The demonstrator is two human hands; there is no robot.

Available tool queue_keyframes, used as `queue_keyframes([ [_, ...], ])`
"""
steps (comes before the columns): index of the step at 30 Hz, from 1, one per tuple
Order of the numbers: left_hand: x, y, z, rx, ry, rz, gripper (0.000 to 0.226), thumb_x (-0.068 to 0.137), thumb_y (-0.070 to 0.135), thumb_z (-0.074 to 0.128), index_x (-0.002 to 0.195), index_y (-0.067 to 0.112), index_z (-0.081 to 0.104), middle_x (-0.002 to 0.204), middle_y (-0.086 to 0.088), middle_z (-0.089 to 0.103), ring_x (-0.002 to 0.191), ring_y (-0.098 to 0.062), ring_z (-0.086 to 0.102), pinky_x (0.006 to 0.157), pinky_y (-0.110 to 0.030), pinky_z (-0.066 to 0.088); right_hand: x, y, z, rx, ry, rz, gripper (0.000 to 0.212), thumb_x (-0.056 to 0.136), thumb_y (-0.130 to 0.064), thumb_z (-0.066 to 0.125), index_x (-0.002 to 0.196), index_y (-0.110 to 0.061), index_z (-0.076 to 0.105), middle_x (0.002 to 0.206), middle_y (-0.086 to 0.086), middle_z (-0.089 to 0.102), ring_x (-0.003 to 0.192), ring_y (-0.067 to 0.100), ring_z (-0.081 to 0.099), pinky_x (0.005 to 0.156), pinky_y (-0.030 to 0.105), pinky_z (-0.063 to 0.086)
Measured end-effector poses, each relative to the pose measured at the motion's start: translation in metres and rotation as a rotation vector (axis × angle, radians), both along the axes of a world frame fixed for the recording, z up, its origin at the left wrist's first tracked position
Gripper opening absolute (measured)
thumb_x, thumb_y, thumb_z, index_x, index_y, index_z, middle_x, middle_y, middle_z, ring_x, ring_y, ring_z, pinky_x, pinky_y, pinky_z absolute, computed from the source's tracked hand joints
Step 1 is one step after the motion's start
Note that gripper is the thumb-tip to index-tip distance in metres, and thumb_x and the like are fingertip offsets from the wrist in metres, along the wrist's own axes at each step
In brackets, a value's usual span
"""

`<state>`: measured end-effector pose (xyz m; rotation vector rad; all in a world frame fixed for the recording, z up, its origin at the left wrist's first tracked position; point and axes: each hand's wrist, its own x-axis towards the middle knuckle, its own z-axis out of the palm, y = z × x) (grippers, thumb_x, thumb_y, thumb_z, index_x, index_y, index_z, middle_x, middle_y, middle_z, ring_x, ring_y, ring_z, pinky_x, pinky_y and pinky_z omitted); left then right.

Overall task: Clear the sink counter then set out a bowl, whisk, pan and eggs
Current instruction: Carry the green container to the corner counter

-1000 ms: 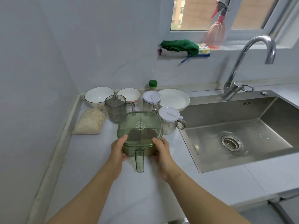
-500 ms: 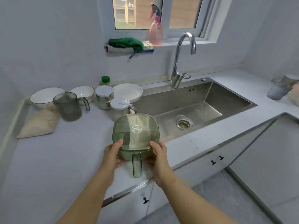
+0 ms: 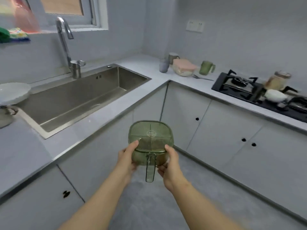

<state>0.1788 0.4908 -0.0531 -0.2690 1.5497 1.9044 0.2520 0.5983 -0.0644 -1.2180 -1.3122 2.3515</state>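
1. Head view: green lidded container (image 3: 150, 138) is off the surface (image 3: 21, 146), held in the air over the floor (image 3: 149, 201), in front of the inside corner where the two cabinet (image 3: 216, 127) runs meet.
2. Left hand (image 3: 127, 157) grips the container's left side, thumb on the lid rim, fingers curled underneath. Right hand (image 3: 171, 165) mirrors it on the right side.
3. Container handle (image 3: 150, 170) hangs down towards the person, between the two hands. Lid is tilted towards the camera.
4. Both forearms reach forward, wrists roughly level.
5. Edges: the surface's front edge runs diagonally to the left of the hands, well apart from them. Sink (image 3: 66, 100) is set into it, faucet (image 3: 64, 40) behind.
6. Second run goes right from the corner and carries the stove (image 3: 249, 92).
7. Room: floor lies below and around the hands, between the two runs.
8. White bowl (image 3: 13, 92) sits at the sink's left end. Pink-lidded box (image 3: 184, 66) and green mug (image 3: 206, 68) are in the far corner.
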Motion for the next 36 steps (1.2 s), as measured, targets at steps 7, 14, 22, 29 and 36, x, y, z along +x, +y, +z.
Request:
queue_keyframes([
  [7, 0.071, 0.129, 0.006, -0.019, -0.069, -0.347, 0.047, 0.084, 0.041, 0.06, 0.122, 0.017, 0.047, 0.095, -0.012, 0.062, 0.085, -0.023, 0.062, 0.087, -0.037, 0.044, 0.101, 0.099, -0.004, -0.029, -0.003, -0.342, 0.049, 0.083, -0.051, 0.054, 0.125, -0.025, 0.049, 0.12, 0.011, 0.061, 0.08, 0.016, 0.055, 0.067, 0.026, 0.04],
  [14, 0.102, 0.244, 0.005, -0.002, -0.089, -0.598, 0.057, 0.079, 0.042, 0.066, 0.126, 0.015, 0.048, 0.11, -0.017, 0.062, 0.09, -0.027, 0.064, 0.081, -0.036, 0.052, 0.153, 0.183, -0.003, -0.028, -0.019, -0.615, 0.059, 0.071, -0.057, 0.06, 0.122, -0.029, 0.05, 0.118, 0.007, 0.063, 0.086, 0.017, 0.059, 0.067, 0.027, 0.041],
  [22, 0.088, 0.395, 0.022, 0.015, -0.062, -0.749, 0.061, 0.078, 0.043, 0.067, 0.128, 0.015, 0.045, 0.112, -0.017, 0.059, 0.089, -0.025, 0.062, 0.071, -0.035, 0.052, 0.143, 0.323, 0.001, 0.009, 0.044, -0.789, 0.061, 0.071, -0.059, 0.061, 0.122, -0.026, 0.052, 0.117, 0.008, 0.064, 0.101, 0.023, 0.063, 0.09, 0.034, 0.048],
  [29, 0.089, 0.502, 0.032, 0.03, -0.053, -0.846, 0.058, 0.081, 0.042, 0.065, 0.128, 0.016, 0.045, 0.101, -0.014, 0.06, 0.085, -0.023, 0.062, 0.079, -0.035, 0.05, 0.148, 0.411, 0.017, 0.015, 0.061, -0.912, 0.054, 0.077, -0.056, 0.059, 0.122, -0.027, 0.05, 0.119, 0.011, 0.062, 0.091, 0.023, 0.062, 0.078, 0.03, 0.047],
  [36, 0.135, 0.599, 0.035, 0.018, -0.043, -0.976, 0.053, 0.08, 0.043, 0.065, 0.123, 0.015, 0.05, 0.105, -0.015, 0.063, 0.087, -0.024, 0.064, 0.07, -0.032, 0.053, 0.195, 0.489, 0.027, -0.015, 0.085, -1.041, 0.05, 0.082, -0.052, 0.056, 0.124, -0.026, 0.049, 0.12, 0.011, 0.06, 0.084, 0.018, 0.061, 0.069, 0.027, 0.045],
])
